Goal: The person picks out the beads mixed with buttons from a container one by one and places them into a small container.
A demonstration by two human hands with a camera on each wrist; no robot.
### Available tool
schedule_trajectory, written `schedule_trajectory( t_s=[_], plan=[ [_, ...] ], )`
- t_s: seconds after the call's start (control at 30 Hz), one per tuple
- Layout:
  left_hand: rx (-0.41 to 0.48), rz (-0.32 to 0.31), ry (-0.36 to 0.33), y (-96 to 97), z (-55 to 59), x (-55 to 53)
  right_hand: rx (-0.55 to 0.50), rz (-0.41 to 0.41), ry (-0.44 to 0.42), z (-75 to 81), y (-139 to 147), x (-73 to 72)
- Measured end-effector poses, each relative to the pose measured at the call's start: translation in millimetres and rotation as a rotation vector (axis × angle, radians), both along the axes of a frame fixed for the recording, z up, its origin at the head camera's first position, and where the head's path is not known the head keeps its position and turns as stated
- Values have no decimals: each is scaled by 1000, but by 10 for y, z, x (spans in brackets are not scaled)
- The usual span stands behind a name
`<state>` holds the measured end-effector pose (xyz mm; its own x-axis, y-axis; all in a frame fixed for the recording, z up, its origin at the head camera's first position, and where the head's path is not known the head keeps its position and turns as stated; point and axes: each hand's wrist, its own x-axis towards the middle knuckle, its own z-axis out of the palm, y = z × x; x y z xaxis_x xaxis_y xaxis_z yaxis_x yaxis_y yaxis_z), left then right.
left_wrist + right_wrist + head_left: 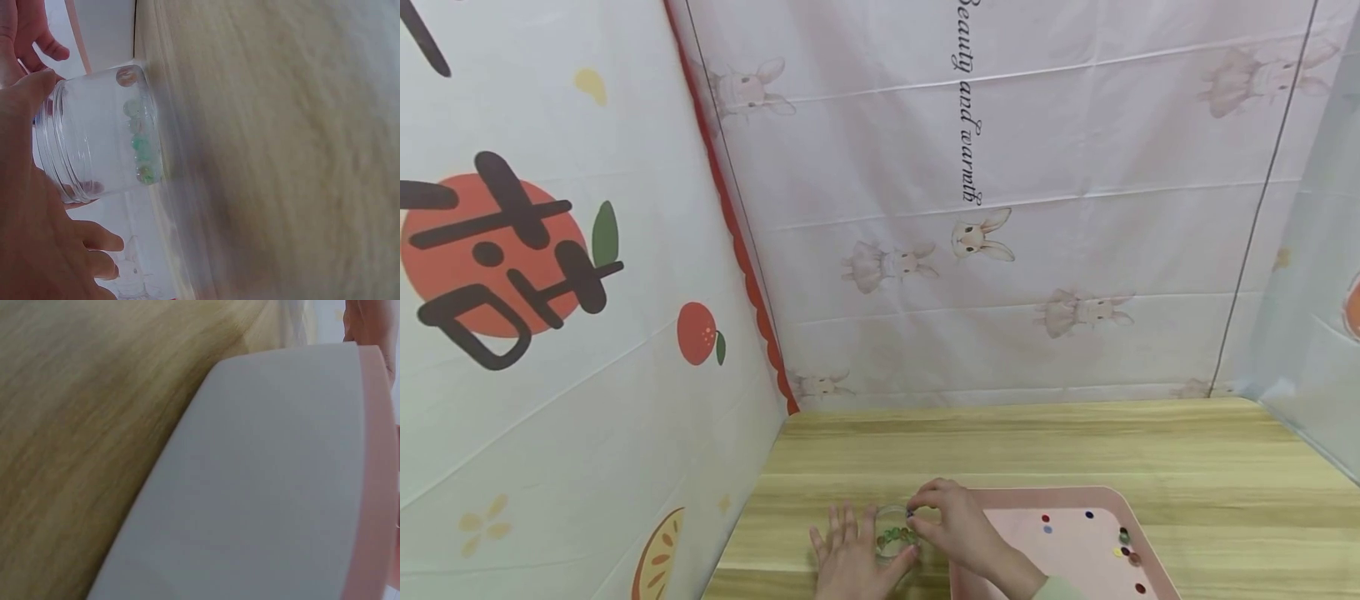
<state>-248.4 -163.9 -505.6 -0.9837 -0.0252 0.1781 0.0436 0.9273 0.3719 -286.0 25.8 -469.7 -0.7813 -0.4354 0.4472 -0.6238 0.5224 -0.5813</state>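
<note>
A clear jar (100, 125) with a threaded neck stands upright on the wooden table. Green and brownish glass marbles (142, 149) lie on its bottom. My left hand (852, 560) grips the jar near its mouth, thumb on one side and index finger on the other, the remaining fingers spread away. Over the jar's rim, the thumb and forefinger of my right hand (953, 522) pinch a small dark blue round piece (910, 514). The right wrist view shows mostly the tray's outer side, with what the right hand holds hidden there.
The pink tray (1060, 497) lies right of the jar, under my right forearm. Several small round pieces are scattered in it, among them a red one (1046, 518), a dark blue one (1089, 515) and a yellow one (1117, 552). Printed cloth hangs behind and beside the table.
</note>
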Motion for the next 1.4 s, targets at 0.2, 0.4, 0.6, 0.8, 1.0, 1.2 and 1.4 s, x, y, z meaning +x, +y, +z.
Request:
schedule_trajectory(
  t_s=[0.2, 0.4, 0.6, 0.8, 1.0, 1.2, 1.4],
  plan=[
    [-8, 13, -11, 11, 2, -6, 0, 6, -3, -11, -7, -12],
    [-7, 15, -2, 18, -2, -4, 14, 1, -14, 1, -4, -9],
    [31, -7, -18, 17, 16, -4, -21, 3, -24, 25, 69, -4],
    [72, -21, -46, -5, 1, -23, -35, -22, -49, 33, 247, -15],
    [4, -50, 3, -33, -31, -79, -20, -98, -32, 42, 523, -20],
    [3, -66, 10, -36, -20, -87, 23, -127, -53, 94, 911, -14],
    [-1, -72, 15, -24, -11, -77, 132, -239, -113, 177, 1294, 51]
  ],
)
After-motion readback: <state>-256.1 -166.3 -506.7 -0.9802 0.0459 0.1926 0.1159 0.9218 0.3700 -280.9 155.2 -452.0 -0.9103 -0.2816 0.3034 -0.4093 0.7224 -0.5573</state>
